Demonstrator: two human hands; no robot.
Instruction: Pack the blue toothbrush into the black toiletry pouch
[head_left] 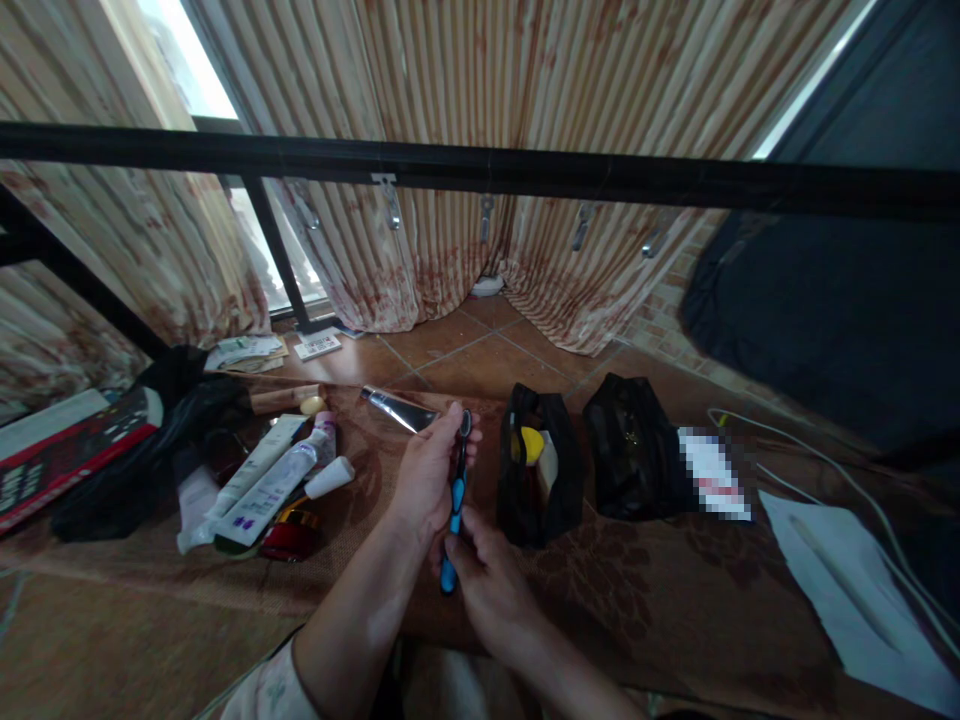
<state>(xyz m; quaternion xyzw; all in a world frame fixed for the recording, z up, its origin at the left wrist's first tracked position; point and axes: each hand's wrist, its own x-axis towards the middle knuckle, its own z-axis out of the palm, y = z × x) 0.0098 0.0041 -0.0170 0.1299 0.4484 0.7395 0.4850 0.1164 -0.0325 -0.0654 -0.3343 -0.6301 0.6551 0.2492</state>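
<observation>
A blue and black toothbrush (457, 492) points away from me in front of my body, its head at the far end. My left hand (427, 468) is closed around its upper part, thumb beside the head and fingertips showing behind it. Lower down, my right hand (491, 580) pinches the blue handle. A dark, shiny tube (397, 408) lies just beyond my left hand; whether they touch is hard to tell. Right of my hands stands an open black pouch (540, 470) with a yellow round thing (529, 446) inside.
Several tubes (274, 490), a red jar (291, 535) and a white-capped item (330, 477) lie at left beside a black plastic bag (112, 500) and a red box (82, 450). A second black pouch (632, 450), white paper (847, 590) and a cable (847, 450) are at right.
</observation>
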